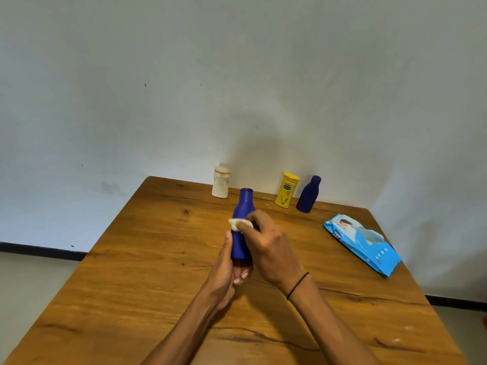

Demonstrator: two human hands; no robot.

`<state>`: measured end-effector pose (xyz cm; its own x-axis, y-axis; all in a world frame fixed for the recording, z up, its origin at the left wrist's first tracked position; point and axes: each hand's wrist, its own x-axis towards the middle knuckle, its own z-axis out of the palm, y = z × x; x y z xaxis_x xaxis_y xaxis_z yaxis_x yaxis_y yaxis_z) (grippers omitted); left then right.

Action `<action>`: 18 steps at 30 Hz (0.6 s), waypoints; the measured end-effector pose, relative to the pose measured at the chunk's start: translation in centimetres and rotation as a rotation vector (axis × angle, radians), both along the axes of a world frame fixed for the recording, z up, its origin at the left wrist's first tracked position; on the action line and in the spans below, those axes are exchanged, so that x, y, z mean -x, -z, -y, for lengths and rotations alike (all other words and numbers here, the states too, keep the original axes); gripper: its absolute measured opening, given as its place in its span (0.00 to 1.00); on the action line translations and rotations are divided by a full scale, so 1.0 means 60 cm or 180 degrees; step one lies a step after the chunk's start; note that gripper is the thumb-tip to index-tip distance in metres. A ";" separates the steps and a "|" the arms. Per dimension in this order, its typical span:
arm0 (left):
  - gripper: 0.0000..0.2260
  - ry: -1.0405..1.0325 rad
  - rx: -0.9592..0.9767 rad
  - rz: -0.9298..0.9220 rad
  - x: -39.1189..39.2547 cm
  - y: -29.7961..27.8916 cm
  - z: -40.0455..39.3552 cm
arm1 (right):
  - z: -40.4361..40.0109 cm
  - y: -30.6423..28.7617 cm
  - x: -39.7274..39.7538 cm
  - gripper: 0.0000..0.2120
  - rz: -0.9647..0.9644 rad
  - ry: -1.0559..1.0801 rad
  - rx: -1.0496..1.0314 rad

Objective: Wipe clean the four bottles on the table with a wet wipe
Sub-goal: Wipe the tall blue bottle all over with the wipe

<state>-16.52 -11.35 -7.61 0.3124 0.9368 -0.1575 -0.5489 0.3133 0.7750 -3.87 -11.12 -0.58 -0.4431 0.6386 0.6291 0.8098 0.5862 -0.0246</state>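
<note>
Blue plastic, a tall waisted bottle (242, 227) without a cap — that is what both hands hold above the middle of the brown wooden table (147, 272) in the head view. The left hand (226, 272) grips its lower body, thumb laid up the left side and fingers curled under the base. The right hand (266, 242) pinches a crumpled white wet wipe (238, 224) and presses it against the bottle's waist.

At the table's far edge, by the pale wall, stand three more bottles, upright and apart — a squat white plastic bottle (220, 182) on the left, a yellow plastic bottle (287, 189), and just right of it a dark blue plastic bottle (308, 194). A light blue wet-wipe packet (362, 243) lies flat near the right edge.
</note>
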 end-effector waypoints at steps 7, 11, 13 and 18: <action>0.30 -0.0010 0.0024 0.0006 0.005 0.006 0.003 | 0.026 0.034 -0.004 0.15 0.0045 -0.0176 0.0028; 0.31 0.0020 -0.0162 -0.0326 0.003 -0.002 0.011 | -0.011 0.002 -0.002 0.21 -0.0305 0.0114 -0.0219; 0.33 0.0059 -0.0178 -0.0428 0.004 -0.008 0.014 | -0.030 -0.016 -0.003 0.21 -0.0536 0.0239 -0.0242; 0.32 0.0109 0.0014 -0.0096 0.011 -0.007 0.012 | -0.032 -0.006 -0.008 0.16 -0.0817 0.0118 -0.0063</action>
